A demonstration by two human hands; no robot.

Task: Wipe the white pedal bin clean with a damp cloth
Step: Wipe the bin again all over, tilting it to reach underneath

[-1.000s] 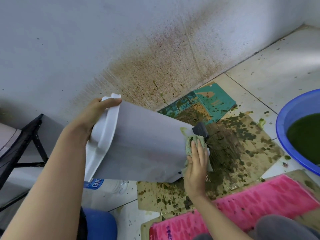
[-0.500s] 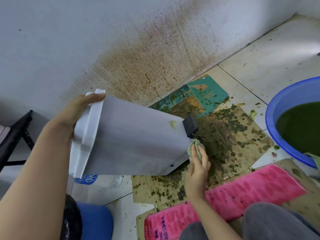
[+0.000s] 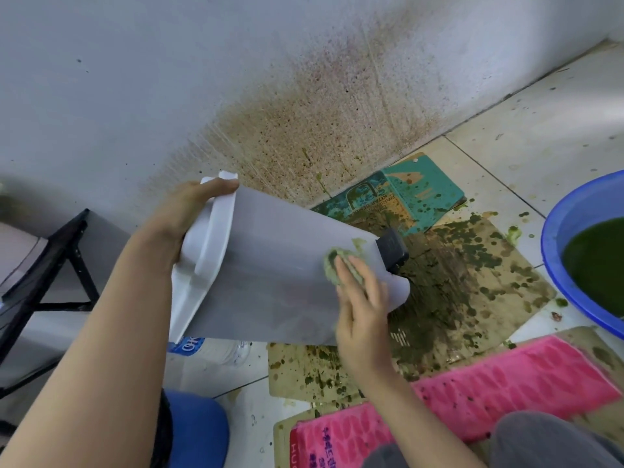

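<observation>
The white pedal bin (image 3: pixel 270 275) is tilted on its side above the floor, lid end to the left and its black pedal (image 3: pixel 391 253) at the lower right. My left hand (image 3: pixel 184 211) grips the lid end, fingers curled over the rim. My right hand (image 3: pixel 361 298) presses a green-stained cloth (image 3: pixel 334 263) flat against the bin's side near the pedal, fingers straight. A small green smear (image 3: pixel 358 243) sits on the bin just above the cloth.
Stained cardboard sheets (image 3: pixel 472 282) cover the tiled floor under the bin. A blue basin (image 3: pixel 557 265) of dark green liquid stands at the right. A pink mat (image 3: pixel 506 383) lies in front. A plastic bottle (image 3: pixel 216 349) lies below the bin, a black frame (image 3: pixel 50 265) at left. The wall (image 3: pixel 320 130) is spattered brown.
My right hand and the cloth have come up from the bin's bottom edge onto its side, just left of the pedal. The left hand keeps its grip on the lid end.
</observation>
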